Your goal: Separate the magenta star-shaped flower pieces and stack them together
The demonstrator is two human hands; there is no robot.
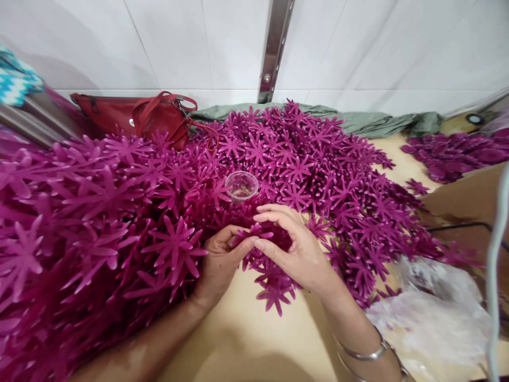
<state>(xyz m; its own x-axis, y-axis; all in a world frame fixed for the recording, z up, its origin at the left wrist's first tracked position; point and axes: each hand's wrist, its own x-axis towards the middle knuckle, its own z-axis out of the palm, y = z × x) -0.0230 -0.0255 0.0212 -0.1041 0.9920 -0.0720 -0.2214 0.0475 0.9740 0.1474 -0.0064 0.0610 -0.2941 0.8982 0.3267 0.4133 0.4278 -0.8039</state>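
A big heap of magenta star-shaped plastic flower pieces [302, 159] covers the tan table [246, 329]. My left hand [218, 262] and my right hand [296, 246] meet at the heap's near edge. Both pinch the same magenta flower piece [254, 233] between thumb and fingertips. More flower pieces hang just below my right hand. A small clear plastic cup [241, 185] stands among the flowers right behind my hands. A taller stacked mass of the same flowers [79, 223] fills the left side.
A red handbag [143, 114] lies at the back left against the white tiled wall. Green cloth [358, 119] runs along the wall. Crumpled clear plastic bags [433, 307] lie at right, by a cardboard box [465, 196] and another flower pile [453, 154].
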